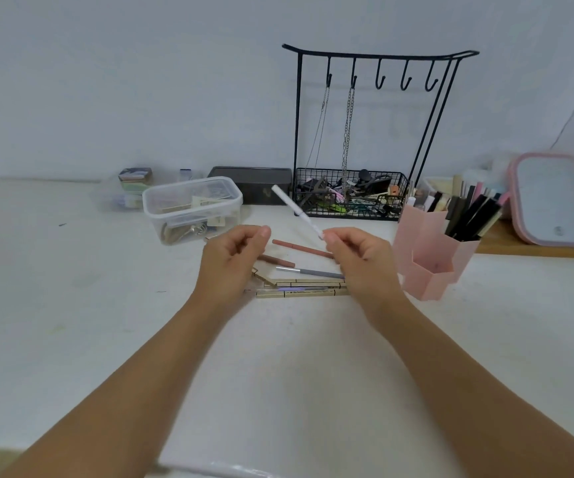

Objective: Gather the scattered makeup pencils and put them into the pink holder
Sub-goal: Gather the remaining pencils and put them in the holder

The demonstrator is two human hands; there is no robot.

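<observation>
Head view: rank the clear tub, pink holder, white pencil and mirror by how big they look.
1. Clear tub
2. Pink holder and mirror: look alike, unranked; the mirror is cut off at the frame edge.
3. White pencil, pinched by the right hand.

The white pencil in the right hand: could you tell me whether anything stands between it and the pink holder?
Nothing visible does. The right hand pinches the white pencil above the table, and the pink holder stands just to its right, its front compartments open; dark pencils fill only the back one.
</observation>
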